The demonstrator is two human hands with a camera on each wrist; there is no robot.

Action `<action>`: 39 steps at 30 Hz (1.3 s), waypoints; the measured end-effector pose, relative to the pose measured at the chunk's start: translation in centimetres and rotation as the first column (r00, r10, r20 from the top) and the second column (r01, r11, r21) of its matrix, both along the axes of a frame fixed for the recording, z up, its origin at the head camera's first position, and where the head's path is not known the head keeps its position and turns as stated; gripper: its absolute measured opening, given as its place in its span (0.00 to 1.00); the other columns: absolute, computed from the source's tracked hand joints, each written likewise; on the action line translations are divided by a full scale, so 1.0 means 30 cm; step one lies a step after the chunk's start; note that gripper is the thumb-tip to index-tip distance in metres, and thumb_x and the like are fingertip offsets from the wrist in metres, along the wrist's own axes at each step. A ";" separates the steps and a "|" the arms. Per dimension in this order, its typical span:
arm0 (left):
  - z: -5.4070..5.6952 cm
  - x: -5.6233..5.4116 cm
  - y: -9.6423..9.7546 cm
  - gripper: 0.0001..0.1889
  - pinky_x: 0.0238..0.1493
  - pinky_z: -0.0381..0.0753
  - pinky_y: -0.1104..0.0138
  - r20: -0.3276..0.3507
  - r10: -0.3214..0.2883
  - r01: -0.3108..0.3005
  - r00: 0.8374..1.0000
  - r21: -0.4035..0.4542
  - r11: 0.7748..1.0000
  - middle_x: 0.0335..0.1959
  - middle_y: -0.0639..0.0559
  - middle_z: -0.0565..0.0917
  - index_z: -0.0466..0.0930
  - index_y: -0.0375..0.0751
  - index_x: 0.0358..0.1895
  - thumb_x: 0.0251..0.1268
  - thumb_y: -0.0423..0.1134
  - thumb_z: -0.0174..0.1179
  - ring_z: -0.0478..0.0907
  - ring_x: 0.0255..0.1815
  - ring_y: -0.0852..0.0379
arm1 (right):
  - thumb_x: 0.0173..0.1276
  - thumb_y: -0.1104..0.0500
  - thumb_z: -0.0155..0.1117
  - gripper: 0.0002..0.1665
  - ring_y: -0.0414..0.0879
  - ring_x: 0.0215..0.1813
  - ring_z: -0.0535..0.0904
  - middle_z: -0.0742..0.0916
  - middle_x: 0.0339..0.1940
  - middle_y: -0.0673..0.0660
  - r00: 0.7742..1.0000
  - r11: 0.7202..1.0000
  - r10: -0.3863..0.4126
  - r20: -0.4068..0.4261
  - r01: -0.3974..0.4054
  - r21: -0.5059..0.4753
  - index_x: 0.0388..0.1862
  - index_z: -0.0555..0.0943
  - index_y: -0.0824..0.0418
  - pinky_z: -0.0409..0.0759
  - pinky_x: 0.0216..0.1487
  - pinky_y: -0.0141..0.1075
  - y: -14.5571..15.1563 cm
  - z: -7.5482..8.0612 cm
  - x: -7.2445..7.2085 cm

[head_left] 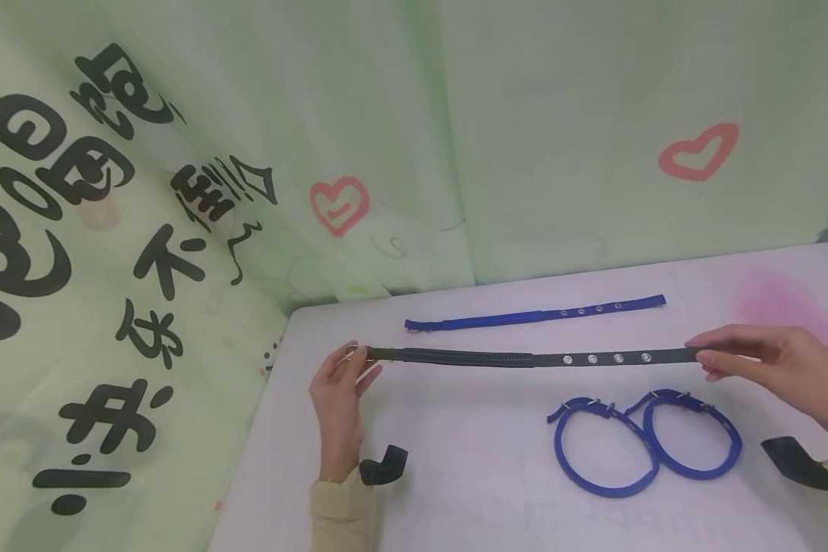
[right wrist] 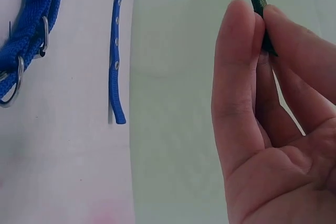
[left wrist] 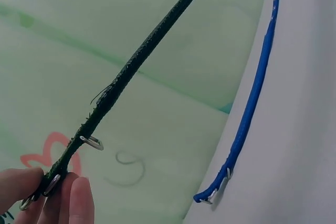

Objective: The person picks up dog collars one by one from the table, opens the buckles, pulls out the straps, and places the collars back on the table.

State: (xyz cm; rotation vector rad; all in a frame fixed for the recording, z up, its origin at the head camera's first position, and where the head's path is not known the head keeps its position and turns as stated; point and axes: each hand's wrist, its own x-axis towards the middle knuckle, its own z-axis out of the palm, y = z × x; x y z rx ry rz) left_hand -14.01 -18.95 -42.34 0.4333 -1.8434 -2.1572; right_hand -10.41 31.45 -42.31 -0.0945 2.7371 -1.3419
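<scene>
Both hands hold a black collar stretched straight and level above the table. My left hand pinches its buckle end, where metal rings show in the left wrist view. Between thumb and fingers of my right hand is the plain tip; metal eyelets run along that half. Behind it, a blue collar lies straight on the table. Closer to me, two blue collars are buckled into loops, a left loop and a right loop, lying side by side.
A white table with a pink patch at the right carries the collars. Behind and to the left hangs a pale green curtain with red hearts and large black writing. A black wrist mount sticks out beside the left sleeve.
</scene>
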 end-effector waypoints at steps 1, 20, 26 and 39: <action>-0.004 -0.004 0.000 0.21 0.46 0.87 0.60 0.003 -0.007 0.007 1.000 0.000 1.000 0.45 0.42 0.87 0.82 0.36 0.53 0.60 0.43 0.71 0.88 0.44 0.48 | 0.71 0.55 0.66 0.18 0.38 0.36 0.83 0.89 0.35 0.51 1.000 1.000 -0.003 0.003 0.003 0.011 0.55 0.82 0.62 0.75 0.35 0.18 0.001 0.000 -0.004; -0.069 -0.088 0.015 0.18 0.45 0.87 0.60 0.031 -0.065 0.066 0.997 -0.027 0.997 0.43 0.40 0.88 0.82 0.34 0.53 0.62 0.37 0.69 0.88 0.41 0.50 | 0.72 0.45 0.63 0.28 0.32 0.36 0.84 0.89 0.41 0.44 0.998 0.997 -0.061 0.020 0.061 0.040 0.60 0.78 0.64 0.71 0.34 0.16 -0.012 0.004 -0.102; -0.107 -0.135 0.023 0.18 0.43 0.88 0.62 0.074 -0.049 0.052 0.996 -0.047 0.998 0.42 0.42 0.88 0.81 0.33 0.54 0.62 0.36 0.69 0.88 0.40 0.52 | 0.71 0.45 0.63 0.30 0.34 0.35 0.85 0.90 0.42 0.53 0.997 0.997 -0.073 0.023 0.072 0.029 0.60 0.78 0.66 0.72 0.33 0.18 -0.015 -0.016 -0.135; -0.180 -0.202 0.054 0.19 0.44 0.88 0.61 0.118 -0.047 0.045 0.992 0.021 0.999 0.42 0.40 0.87 0.78 0.27 0.56 0.63 0.31 0.67 0.88 0.37 0.52 | 0.72 0.45 0.63 0.34 0.32 0.35 0.83 0.88 0.44 0.64 0.990 0.998 -0.069 0.124 0.068 0.011 0.63 0.75 0.71 0.80 0.36 0.26 -0.015 -0.069 -0.197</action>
